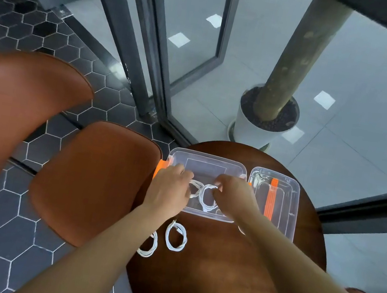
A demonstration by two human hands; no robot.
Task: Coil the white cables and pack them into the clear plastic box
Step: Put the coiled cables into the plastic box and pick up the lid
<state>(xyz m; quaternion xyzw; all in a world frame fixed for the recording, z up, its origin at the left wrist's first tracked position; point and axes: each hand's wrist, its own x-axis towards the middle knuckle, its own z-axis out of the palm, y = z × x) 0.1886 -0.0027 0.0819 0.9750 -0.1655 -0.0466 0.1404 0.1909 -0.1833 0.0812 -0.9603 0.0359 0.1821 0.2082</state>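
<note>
Lid (280, 203) flanks box (208, 160); near tabletop (215, 279) open.

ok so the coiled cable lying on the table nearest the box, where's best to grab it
Pinch the near arc of the coiled cable from above with the fingers. It lies flat on the round table, so only a top-down pinch across all its loops keeps the coil together. Its loose end points toward the box.

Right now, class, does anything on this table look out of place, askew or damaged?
Nothing looks damaged or spilled. The clear plastic box sits at the round table's far left edge, its orange latch overhanging it. Two coiled white cables lie outside the box, not yet packed. The lid rests beside it.
</note>
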